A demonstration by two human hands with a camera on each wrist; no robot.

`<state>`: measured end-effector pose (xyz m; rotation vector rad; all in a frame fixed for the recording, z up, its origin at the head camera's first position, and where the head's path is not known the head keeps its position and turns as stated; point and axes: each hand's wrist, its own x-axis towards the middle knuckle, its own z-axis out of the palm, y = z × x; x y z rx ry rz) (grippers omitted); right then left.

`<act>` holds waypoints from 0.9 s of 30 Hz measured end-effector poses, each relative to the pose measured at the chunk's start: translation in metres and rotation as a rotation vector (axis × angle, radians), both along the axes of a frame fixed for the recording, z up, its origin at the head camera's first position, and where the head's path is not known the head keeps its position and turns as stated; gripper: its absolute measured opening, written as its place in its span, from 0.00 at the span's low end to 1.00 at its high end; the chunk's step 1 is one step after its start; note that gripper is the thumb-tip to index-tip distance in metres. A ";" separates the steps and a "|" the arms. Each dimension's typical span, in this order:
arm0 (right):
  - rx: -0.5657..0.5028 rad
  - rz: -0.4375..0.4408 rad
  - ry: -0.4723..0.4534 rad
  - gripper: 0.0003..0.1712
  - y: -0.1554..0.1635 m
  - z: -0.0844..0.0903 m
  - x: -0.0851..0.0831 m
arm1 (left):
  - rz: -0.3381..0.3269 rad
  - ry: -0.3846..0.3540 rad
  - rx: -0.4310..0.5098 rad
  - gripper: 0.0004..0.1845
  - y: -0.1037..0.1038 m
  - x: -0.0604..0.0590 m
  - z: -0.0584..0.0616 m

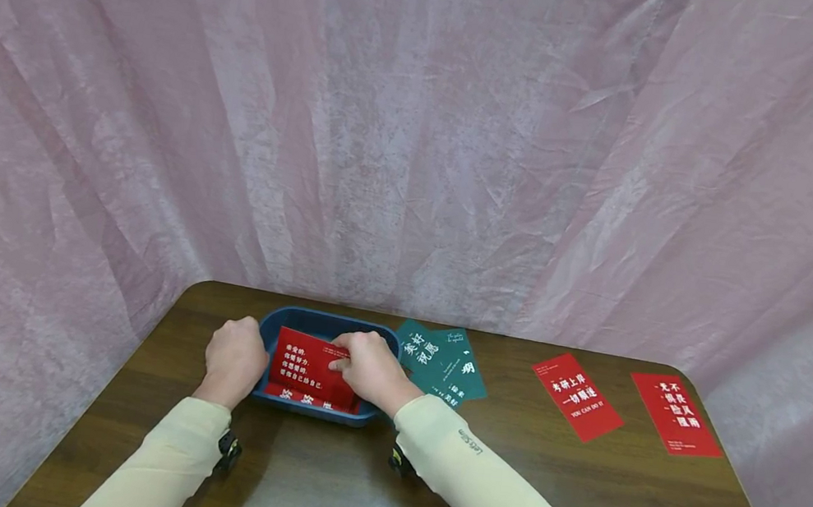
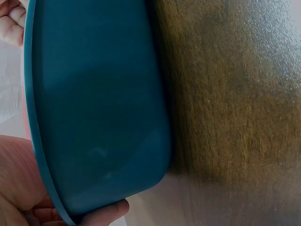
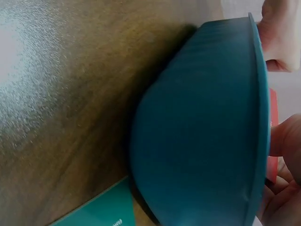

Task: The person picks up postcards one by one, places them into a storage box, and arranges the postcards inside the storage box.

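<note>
A dark blue plastic tray [image 1: 272, 326] sits on the brown table and holds red cards [image 1: 305, 367] with white Chinese lettering. My left hand [image 1: 235, 358] grips the tray's left rim, its fingers curled over the edge [image 2: 28, 197]. My right hand [image 1: 370, 367] reaches into the tray from the right and pinches the top red card. The wrist views show mostly the tray's outer wall [image 2: 99, 117] [image 3: 202, 136], and the right wrist view shows a sliver of red card [image 3: 273, 117] beyond the rim.
Two dark green cards [image 1: 443, 362] lie overlapped just right of the tray; a corner shows as a green card [image 3: 101, 212]. Two red cards [image 1: 577, 396] [image 1: 676, 413] lie further right. A pink curtain [image 1: 420, 123] closes off the back and sides.
</note>
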<state>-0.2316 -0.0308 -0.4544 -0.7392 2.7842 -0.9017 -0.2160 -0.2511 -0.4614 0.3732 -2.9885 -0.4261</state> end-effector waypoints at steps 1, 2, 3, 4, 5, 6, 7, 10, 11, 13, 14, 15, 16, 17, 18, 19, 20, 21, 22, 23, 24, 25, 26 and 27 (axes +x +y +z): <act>0.004 0.004 -0.003 0.23 0.000 -0.001 0.001 | 0.001 0.003 -0.001 0.15 0.000 0.000 0.000; 0.009 0.009 -0.006 0.23 -0.001 -0.002 0.001 | 0.002 0.005 -0.001 0.15 0.000 0.000 0.000; 0.011 0.013 -0.010 0.23 -0.001 -0.003 0.002 | 0.003 0.009 -0.001 0.15 0.000 0.000 0.000; 0.013 0.017 -0.015 0.23 -0.002 -0.003 0.002 | 0.004 0.014 -0.003 0.15 0.000 0.000 0.000; 0.016 0.020 -0.019 0.23 -0.002 -0.004 0.002 | 0.005 0.019 -0.005 0.15 0.001 0.000 0.000; 0.018 0.023 -0.020 0.23 -0.003 -0.005 0.003 | 0.006 0.022 -0.006 0.15 0.001 0.000 0.000; 0.021 0.027 -0.016 0.23 -0.003 -0.005 0.003 | 0.007 0.026 -0.007 0.15 0.001 0.000 0.001; 0.025 0.043 -0.004 0.23 -0.005 -0.006 0.004 | 0.008 0.020 -0.007 0.16 0.001 0.001 0.001; 0.028 0.048 0.003 0.23 -0.006 -0.006 0.004 | 0.008 0.016 -0.007 0.16 0.001 0.001 0.002; 0.036 0.058 0.015 0.22 -0.007 -0.007 0.005 | 0.008 0.011 -0.005 0.16 0.002 0.001 0.002; 0.040 0.061 0.018 0.22 -0.008 -0.007 0.006 | 0.007 0.007 -0.004 0.16 0.002 0.001 0.002; 0.047 0.063 0.022 0.22 -0.008 -0.007 0.006 | 0.006 0.006 -0.004 0.16 0.002 0.001 0.002; 0.052 0.064 0.023 0.22 -0.009 -0.007 0.007 | 0.005 0.005 -0.003 0.16 0.002 0.001 0.002; 0.059 0.063 0.025 0.21 -0.009 -0.007 0.007 | 0.005 0.006 -0.003 0.16 0.002 0.001 0.002; 0.062 0.063 0.025 0.21 -0.010 -0.008 0.007 | 0.004 0.009 -0.003 0.15 0.002 0.001 0.002; 0.065 0.062 0.022 0.21 -0.010 -0.008 0.007 | 0.004 0.010 -0.004 0.15 0.002 0.001 0.002; 0.068 0.061 0.019 0.21 -0.011 -0.008 0.007 | 0.003 0.009 -0.004 0.15 0.002 0.001 0.002; 0.069 0.060 0.018 0.21 -0.011 -0.008 0.007 | 0.004 0.012 -0.006 0.15 0.002 0.001 0.001; 0.070 0.059 0.016 0.21 -0.012 -0.008 0.007 | 0.004 0.014 -0.008 0.15 0.002 0.001 0.001; 0.072 0.056 0.012 0.21 -0.012 -0.009 0.007 | 0.005 0.015 -0.009 0.15 0.001 0.001 0.001; 0.071 0.056 0.008 0.21 -0.012 -0.009 0.006 | 0.004 0.013 -0.011 0.15 0.002 0.001 0.001; 0.073 0.055 0.006 0.21 -0.012 -0.010 0.006 | 0.004 0.012 -0.013 0.16 0.001 0.001 0.001; 0.076 0.055 0.006 0.21 -0.013 -0.010 0.006 | 0.004 0.011 -0.013 0.16 0.001 0.001 0.001; 0.078 0.055 0.007 0.21 -0.013 -0.011 0.005 | 0.005 0.014 -0.014 0.16 0.001 0.001 0.001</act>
